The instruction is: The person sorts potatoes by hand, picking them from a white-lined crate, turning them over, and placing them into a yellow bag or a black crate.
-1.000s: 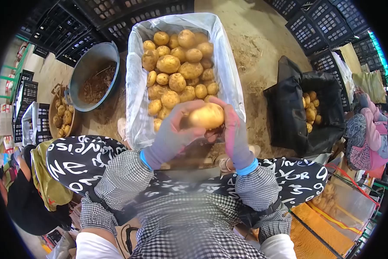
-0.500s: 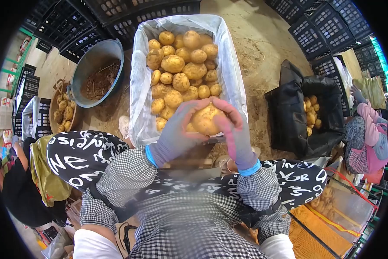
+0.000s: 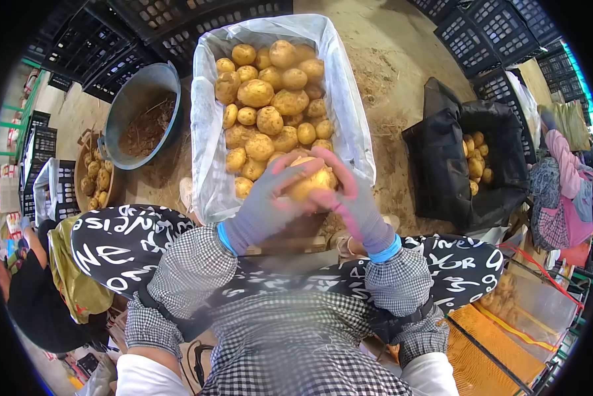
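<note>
A large potato (image 3: 315, 185) is held between my two gloved hands, over the near end of a crate (image 3: 352, 112) lined with white sheeting. My left hand (image 3: 270, 201) wraps its left side, fingers curled over the top. From the right, my right hand (image 3: 352, 201) closes on it, with the fingertips partly over its top and front. Both gloves are grey with pinkish fingers. Loose potatoes (image 3: 270, 121) of mixed sizes fill the crate beyond my hands. The palms and the underside of the held potato are hidden.
Left of the crate stand a blue-grey tub (image 3: 171, 99) holding soil and a basket (image 3: 111, 188) of potatoes. On the right is a black-lined crate (image 3: 435, 171) with some potatoes. Black crates (image 3: 471, 46) are stacked behind. People sit at both sides, one in pink (image 3: 560, 165).
My hands have shifted on the potato and it has turned between them. The whole view has moved slightly, so the crate appears a little further left and higher.
</note>
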The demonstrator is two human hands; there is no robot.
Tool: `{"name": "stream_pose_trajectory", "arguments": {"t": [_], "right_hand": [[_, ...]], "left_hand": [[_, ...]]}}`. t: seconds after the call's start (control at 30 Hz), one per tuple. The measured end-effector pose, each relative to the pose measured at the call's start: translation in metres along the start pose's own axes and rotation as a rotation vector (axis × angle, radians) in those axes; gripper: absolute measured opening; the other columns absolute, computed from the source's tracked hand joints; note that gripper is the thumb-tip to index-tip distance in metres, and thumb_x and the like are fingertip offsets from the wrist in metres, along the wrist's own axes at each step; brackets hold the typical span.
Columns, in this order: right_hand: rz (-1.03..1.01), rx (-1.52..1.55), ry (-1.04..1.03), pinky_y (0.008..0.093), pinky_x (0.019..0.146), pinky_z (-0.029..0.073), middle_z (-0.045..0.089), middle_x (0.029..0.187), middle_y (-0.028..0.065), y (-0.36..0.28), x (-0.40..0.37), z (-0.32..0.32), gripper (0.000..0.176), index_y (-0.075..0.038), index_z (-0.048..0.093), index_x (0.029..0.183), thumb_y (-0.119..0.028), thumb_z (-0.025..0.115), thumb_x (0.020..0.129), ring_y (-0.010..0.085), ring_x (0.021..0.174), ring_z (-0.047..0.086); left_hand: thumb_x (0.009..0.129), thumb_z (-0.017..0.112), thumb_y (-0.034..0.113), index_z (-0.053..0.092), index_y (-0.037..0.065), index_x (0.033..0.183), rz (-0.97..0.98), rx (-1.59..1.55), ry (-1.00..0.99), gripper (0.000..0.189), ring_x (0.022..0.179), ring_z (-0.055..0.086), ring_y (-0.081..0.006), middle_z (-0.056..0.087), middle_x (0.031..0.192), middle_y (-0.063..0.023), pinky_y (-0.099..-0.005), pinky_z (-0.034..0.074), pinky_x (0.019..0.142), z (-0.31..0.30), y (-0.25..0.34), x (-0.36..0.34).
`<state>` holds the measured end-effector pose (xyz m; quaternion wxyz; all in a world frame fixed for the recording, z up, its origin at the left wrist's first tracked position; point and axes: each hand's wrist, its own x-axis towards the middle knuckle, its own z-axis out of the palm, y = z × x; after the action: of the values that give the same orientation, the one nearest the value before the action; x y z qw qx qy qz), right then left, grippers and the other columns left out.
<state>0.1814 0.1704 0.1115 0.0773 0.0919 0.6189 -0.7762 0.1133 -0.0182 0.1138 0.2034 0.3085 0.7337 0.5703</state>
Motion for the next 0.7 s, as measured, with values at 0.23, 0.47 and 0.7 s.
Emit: {"name": "stream_pose_trajectory", "arguments": {"t": [0.23,0.47,0.7], "right_hand": [[-0.083,0.014,-0.007,0.0360,0.082,0.061,0.056,0.128,0.0118,0.011,0.005,-0.008,0.056,0.000,0.046,0.142,-0.042,0.045,0.104,0.0204,0.111,0.062],[-0.048,0.052,0.038,0.0362,0.082,0.060,0.052,0.134,0.0142,0.017,0.005,-0.010,0.055,0.001,0.047,0.140,-0.041,0.044,0.105,0.0221,0.117,0.059],[-0.274,-0.118,-0.175,0.0373,0.109,0.039,0.051,0.140,0.0124,0.005,0.005,-0.014,0.049,0.000,0.051,0.138,-0.021,0.065,0.096,0.0232,0.140,0.037]], "left_hand": [[0.075,0.080,0.009,0.056,0.008,0.138,-0.123,-0.271,-0.012,0.067,0.134,0.042,-0.0257,0.042,0.143,-0.0132,-0.0348,0.036,0.112,-0.002,-0.001,-0.001],[0.074,0.080,0.008,0.053,0.006,0.137,-0.085,-0.162,0.057,0.068,0.134,0.042,-0.0250,0.044,0.142,-0.0131,-0.0362,0.032,0.114,0.012,-0.001,-0.002],[0.081,0.079,0.008,0.061,0.004,0.122,-0.159,-0.535,0.055,0.044,0.126,0.050,-0.0210,0.047,0.140,-0.0105,-0.0363,0.042,0.107,-0.002,-0.001,-0.003]]}}
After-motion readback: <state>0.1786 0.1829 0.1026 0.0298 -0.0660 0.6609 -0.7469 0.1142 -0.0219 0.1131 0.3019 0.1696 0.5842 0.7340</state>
